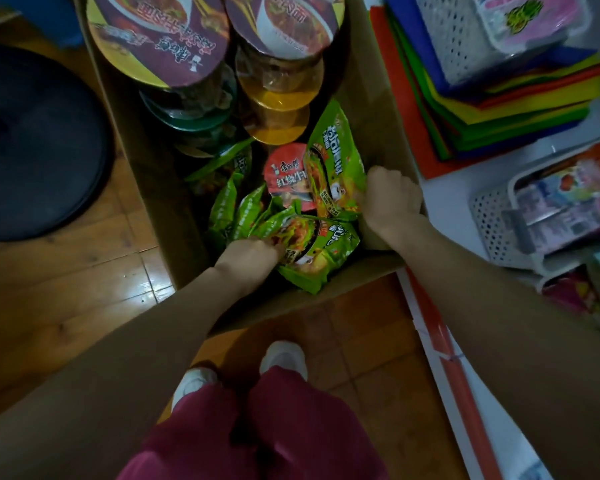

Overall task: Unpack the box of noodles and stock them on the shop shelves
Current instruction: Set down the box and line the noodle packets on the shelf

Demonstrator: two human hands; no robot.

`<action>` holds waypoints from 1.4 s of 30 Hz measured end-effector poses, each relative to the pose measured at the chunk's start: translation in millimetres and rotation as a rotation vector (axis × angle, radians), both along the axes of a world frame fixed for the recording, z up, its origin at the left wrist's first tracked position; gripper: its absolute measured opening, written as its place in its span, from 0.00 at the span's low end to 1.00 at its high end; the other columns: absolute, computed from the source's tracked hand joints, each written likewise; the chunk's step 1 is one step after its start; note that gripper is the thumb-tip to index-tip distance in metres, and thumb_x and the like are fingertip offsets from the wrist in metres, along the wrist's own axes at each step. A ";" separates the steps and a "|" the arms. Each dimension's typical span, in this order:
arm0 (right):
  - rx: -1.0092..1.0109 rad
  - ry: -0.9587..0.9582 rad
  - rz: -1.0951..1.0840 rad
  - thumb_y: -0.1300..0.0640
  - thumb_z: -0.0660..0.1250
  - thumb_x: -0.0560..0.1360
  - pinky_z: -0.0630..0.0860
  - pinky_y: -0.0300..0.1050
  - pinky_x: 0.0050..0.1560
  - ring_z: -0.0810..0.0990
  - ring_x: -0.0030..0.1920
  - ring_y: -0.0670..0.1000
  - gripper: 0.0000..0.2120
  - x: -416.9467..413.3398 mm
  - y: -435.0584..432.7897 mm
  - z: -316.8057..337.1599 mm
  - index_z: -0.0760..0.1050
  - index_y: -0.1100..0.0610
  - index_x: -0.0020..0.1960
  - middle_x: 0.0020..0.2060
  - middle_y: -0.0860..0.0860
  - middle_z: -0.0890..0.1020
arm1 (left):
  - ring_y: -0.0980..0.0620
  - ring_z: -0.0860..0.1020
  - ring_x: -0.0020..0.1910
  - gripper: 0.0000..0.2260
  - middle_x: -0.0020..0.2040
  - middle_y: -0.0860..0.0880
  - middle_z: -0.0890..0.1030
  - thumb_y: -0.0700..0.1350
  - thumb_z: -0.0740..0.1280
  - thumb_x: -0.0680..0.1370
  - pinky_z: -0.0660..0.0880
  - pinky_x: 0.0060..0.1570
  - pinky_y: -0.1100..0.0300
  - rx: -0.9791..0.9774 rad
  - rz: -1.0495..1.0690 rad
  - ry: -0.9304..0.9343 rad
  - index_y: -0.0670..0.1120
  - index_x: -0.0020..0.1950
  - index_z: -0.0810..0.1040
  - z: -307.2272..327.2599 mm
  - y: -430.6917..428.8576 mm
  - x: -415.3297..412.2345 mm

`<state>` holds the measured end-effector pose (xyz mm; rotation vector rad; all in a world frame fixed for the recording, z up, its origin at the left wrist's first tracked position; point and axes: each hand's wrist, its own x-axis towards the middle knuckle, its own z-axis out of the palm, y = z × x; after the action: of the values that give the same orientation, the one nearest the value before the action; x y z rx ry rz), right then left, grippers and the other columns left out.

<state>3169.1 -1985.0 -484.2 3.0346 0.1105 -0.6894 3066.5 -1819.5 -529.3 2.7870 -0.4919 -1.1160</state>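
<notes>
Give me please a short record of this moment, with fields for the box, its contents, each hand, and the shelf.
box: open cardboard box on the wooden floor
contents: green noodle packets, a red-lidded cup, tall purple-lidded bowls at the far end
left hand: inside the box, grip on a green packet
right hand: closed on another green packet by the box's right wall
shelf: white shelf to the right, with baskets and coloured sheets

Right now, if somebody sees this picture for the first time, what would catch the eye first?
Probably the two bare hands reaching into the open brown cardboard box on the floor: the left hand and the right hand each grip a bright green noodle packet. Next come the big round purple-lidded noodle bowls stacked at the box's far end, then the pile of coloured sheets on the right.
</notes>
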 end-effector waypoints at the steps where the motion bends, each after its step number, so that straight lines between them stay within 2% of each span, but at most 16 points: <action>1: 0.031 -0.003 -0.014 0.59 0.60 0.79 0.65 0.45 0.42 0.78 0.55 0.62 0.08 0.4 0.8 -1.6 0.74 0.63 0.53 0.54 0.61 0.79 | 0.42 0.75 0.58 0.16 0.59 0.42 0.75 0.35 0.55 0.79 0.75 0.51 0.49 -0.030 0.034 -0.014 0.43 0.67 0.66 2.5 1.2 0.7; 4: 0.222 -0.027 -0.062 0.58 0.59 0.78 0.64 0.46 0.40 0.77 0.53 0.62 0.10 0.7 0.6 4.1 0.74 0.63 0.52 0.52 0.62 0.79 | 0.41 0.77 0.52 0.14 0.55 0.42 0.77 0.34 0.57 0.78 0.74 0.45 0.51 -0.103 0.146 -0.090 0.42 0.63 0.68 25.5 6.1 4.6; 6: 0.332 -0.058 -0.074 0.59 0.58 0.78 0.68 0.48 0.43 0.76 0.53 0.63 0.11 1.6 0.3 20.1 0.74 0.64 0.55 0.53 0.63 0.78 | 0.41 0.77 0.52 0.15 0.54 0.41 0.77 0.33 0.57 0.77 0.70 0.41 0.54 -0.116 0.199 -0.136 0.42 0.63 0.67 51.9 8.7 6.7; 9: 0.428 -0.095 -0.124 0.60 0.58 0.79 0.69 0.48 0.45 0.76 0.52 0.62 0.12 0.5 -0.7 61.4 0.73 0.65 0.57 0.52 0.64 0.79 | 0.41 0.76 0.54 0.16 0.55 0.42 0.76 0.32 0.57 0.75 0.70 0.42 0.53 -0.087 0.210 -0.166 0.42 0.62 0.67 100.3 12.8 2.5; 12: 0.495 -0.130 -0.169 0.60 0.58 0.79 0.67 0.47 0.42 0.77 0.50 0.62 0.11 -3.0 -2.2 114.4 0.73 0.64 0.56 0.49 0.64 0.80 | 0.41 0.76 0.53 0.16 0.55 0.42 0.76 0.31 0.57 0.75 0.71 0.42 0.52 -0.055 0.248 -0.178 0.42 0.62 0.67 155.9 20.6 -7.4; 15: 0.536 -0.194 -0.181 0.60 0.59 0.79 0.70 0.50 0.46 0.77 0.51 0.63 0.11 -9.9 2.7 179.4 0.73 0.65 0.57 0.50 0.64 0.80 | 0.39 0.77 0.50 0.15 0.52 0.41 0.78 0.31 0.58 0.74 0.65 0.37 0.53 -0.021 0.324 -0.214 0.41 0.59 0.67 224.7 33.9 -16.2; 18: 0.598 -0.259 -0.179 0.60 0.59 0.79 0.68 0.46 0.43 0.77 0.48 0.60 0.11 -16.5 10.7 258.0 0.73 0.65 0.56 0.47 0.63 0.80 | 0.39 0.77 0.51 0.17 0.52 0.41 0.78 0.32 0.59 0.74 0.63 0.37 0.54 0.006 0.361 -0.288 0.42 0.61 0.67 306.4 47.4 -23.4; 21: 0.613 -0.322 -0.139 0.60 0.59 0.79 0.68 0.51 0.41 0.74 0.42 0.58 0.10 -23.0 19.7 341.6 0.73 0.65 0.55 0.40 0.61 0.78 | 0.38 0.77 0.49 0.21 0.49 0.40 0.79 0.32 0.60 0.72 0.63 0.35 0.54 -0.030 0.438 -0.412 0.42 0.64 0.70 391.5 63.9 -31.5; 23: 0.602 -0.382 -0.106 0.60 0.58 0.79 0.69 0.53 0.42 0.76 0.44 0.61 0.11 -26.2 25.5 397.2 0.73 0.65 0.56 0.44 0.64 0.79 | 0.35 0.79 0.41 0.19 0.42 0.38 0.79 0.28 0.65 0.65 0.66 0.30 0.54 -0.122 0.445 -0.558 0.38 0.55 0.76 442.7 77.2 -34.6; 25: 0.577 -0.436 -0.075 0.60 0.58 0.79 0.68 0.52 0.43 0.77 0.48 0.63 0.11 -29.2 30.7 449.0 0.73 0.65 0.57 0.47 0.65 0.80 | 0.35 0.78 0.34 0.17 0.35 0.37 0.79 0.26 0.68 0.59 0.68 0.25 0.54 -0.172 0.474 -0.628 0.36 0.46 0.78 491.3 89.8 -35.3; 30: 0.622 -0.608 -0.061 0.58 0.59 0.78 0.70 0.52 0.45 0.78 0.48 0.64 0.12 -40.7 32.7 565.9 0.74 0.64 0.55 0.47 0.64 0.80 | 0.35 0.79 0.35 0.19 0.37 0.37 0.80 0.27 0.72 0.59 0.73 0.26 0.50 -0.200 0.457 -0.811 0.35 0.48 0.78 600.4 104.2 -36.8; 32: 0.623 -0.666 -0.061 0.57 0.59 0.77 0.70 0.52 0.45 0.78 0.47 0.63 0.12 -44.6 28.8 609.8 0.74 0.65 0.54 0.45 0.65 0.80 | 0.34 0.78 0.38 0.17 0.40 0.36 0.80 0.30 0.72 0.62 0.73 0.30 0.48 -0.238 0.461 -0.892 0.35 0.49 0.78 638.6 105.1 -32.6; 36: 0.573 -0.757 -0.069 0.58 0.59 0.79 0.72 0.50 0.45 0.79 0.44 0.61 0.10 -50.5 12.2 690.6 0.73 0.61 0.56 0.43 0.62 0.81 | 0.35 0.78 0.39 0.14 0.40 0.36 0.80 0.26 0.66 0.66 0.74 0.30 0.49 -0.323 0.400 -1.092 0.35 0.51 0.77 705.2 100.9 -15.9; 39: 0.537 -0.850 -0.098 0.57 0.59 0.79 0.70 0.50 0.49 0.78 0.50 0.61 0.10 -54.0 -6.2 739.2 0.74 0.60 0.56 0.48 0.61 0.81 | 0.36 0.79 0.41 0.13 0.43 0.37 0.81 0.28 0.64 0.70 0.74 0.31 0.48 -0.436 0.356 -1.205 0.36 0.53 0.77 751.1 90.7 -4.8; 42: 0.521 -0.946 -0.100 0.58 0.60 0.78 0.69 0.49 0.47 0.78 0.50 0.61 0.09 -57.6 -26.6 782.3 0.75 0.60 0.54 0.47 0.60 0.82 | 0.36 0.79 0.44 0.10 0.45 0.38 0.82 0.32 0.62 0.75 0.71 0.34 0.51 -0.594 0.345 -1.303 0.37 0.55 0.77 793.1 77.8 4.0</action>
<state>3111.4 -2011.6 298.1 3.4645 0.1203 0.9475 3070.5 -1741.7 263.8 2.4753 -0.2849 0.8831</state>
